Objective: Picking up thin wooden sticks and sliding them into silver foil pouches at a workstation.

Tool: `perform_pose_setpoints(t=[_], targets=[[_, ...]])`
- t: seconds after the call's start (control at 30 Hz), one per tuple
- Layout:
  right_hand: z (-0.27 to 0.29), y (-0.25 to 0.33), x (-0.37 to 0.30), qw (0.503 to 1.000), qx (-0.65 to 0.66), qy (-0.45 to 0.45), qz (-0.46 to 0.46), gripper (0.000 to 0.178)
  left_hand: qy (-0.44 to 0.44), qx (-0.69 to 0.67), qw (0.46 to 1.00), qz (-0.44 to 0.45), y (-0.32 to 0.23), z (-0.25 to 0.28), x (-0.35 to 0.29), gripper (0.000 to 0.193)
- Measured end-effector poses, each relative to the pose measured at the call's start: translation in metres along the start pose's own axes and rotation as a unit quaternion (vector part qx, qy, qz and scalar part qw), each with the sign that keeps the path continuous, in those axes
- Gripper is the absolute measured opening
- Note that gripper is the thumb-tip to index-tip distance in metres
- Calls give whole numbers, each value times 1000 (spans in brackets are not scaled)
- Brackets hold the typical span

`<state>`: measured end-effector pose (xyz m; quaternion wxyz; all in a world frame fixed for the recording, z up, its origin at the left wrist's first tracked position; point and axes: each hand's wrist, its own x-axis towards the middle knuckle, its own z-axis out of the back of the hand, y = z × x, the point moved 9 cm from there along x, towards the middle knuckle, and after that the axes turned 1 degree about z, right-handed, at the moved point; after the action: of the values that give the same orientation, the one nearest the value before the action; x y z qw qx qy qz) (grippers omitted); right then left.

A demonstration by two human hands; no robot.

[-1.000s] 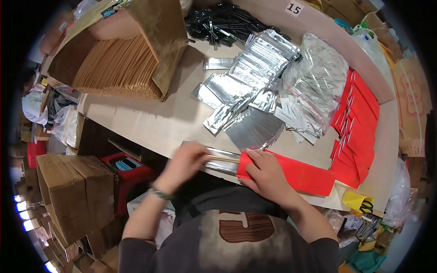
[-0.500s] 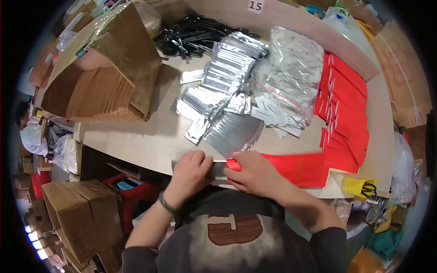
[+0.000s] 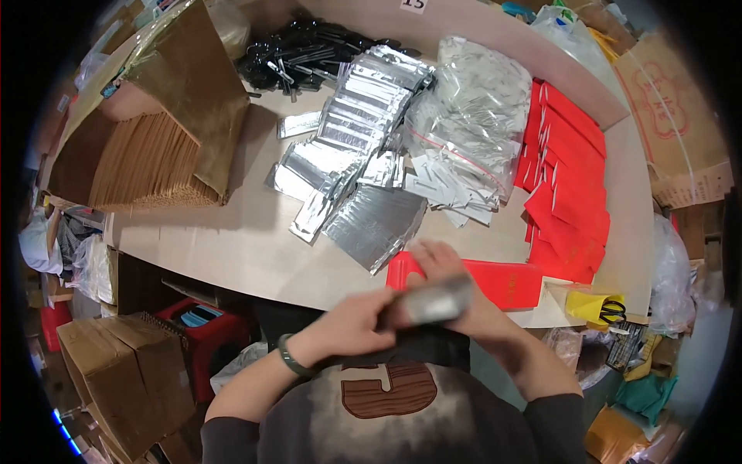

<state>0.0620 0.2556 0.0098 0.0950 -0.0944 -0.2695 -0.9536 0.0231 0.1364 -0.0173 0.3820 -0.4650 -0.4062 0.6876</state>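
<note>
My left hand [image 3: 359, 321], with a dark band at its wrist, grips a flat silver foil packet [image 3: 442, 300], blurred by motion, held over the table's front edge. That packet passes in front of part of my right hand [image 3: 439, 267]. The right hand is over the left end of a long red paper envelope [image 3: 506, 283] on the table; its fingers are smeared, so their hold is unclear. Beyond the hands lies a fanned stack of silver foil packets [image 3: 375, 224], with more foil packets [image 3: 363, 116] heaped behind it.
A carton of brown cardboard pieces [image 3: 147, 158] stands at the left. Black spoon-like utensils [image 3: 309, 58] lie at the back. A clear bag of white slips [image 3: 475, 108] sits beside piled red envelopes [image 3: 568, 185]. A yellow holder with scissors [image 3: 595, 307] is at the front right corner.
My left hand has swung right and nearer my body with the foil packet. The packet has come away from the red envelope's end, where both hands were together. The whole view has shifted slightly.
</note>
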Motion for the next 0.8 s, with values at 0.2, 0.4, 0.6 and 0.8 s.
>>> perform_pose_setpoints(t=[0.2, 0.4, 0.6, 0.8], targets=[[-25, -16, -1, 941, -79, 150, -293, 25, -272, 252, 928, 29, 39, 66, -30, 50], [-47, -26, 6, 941, 31, 144, -305, 21, -158, 306, 939, -3, 37, 58, -24, 60], [-35, -7, 67, 987, 9, -20, -157, 14, -199, 318, 914, -157, -3, 68, -25, 71], [26, -83, 68, 968, -201, -116, -93, 16, -369, 318, 871, -62, 12, 164, -89, 51]])
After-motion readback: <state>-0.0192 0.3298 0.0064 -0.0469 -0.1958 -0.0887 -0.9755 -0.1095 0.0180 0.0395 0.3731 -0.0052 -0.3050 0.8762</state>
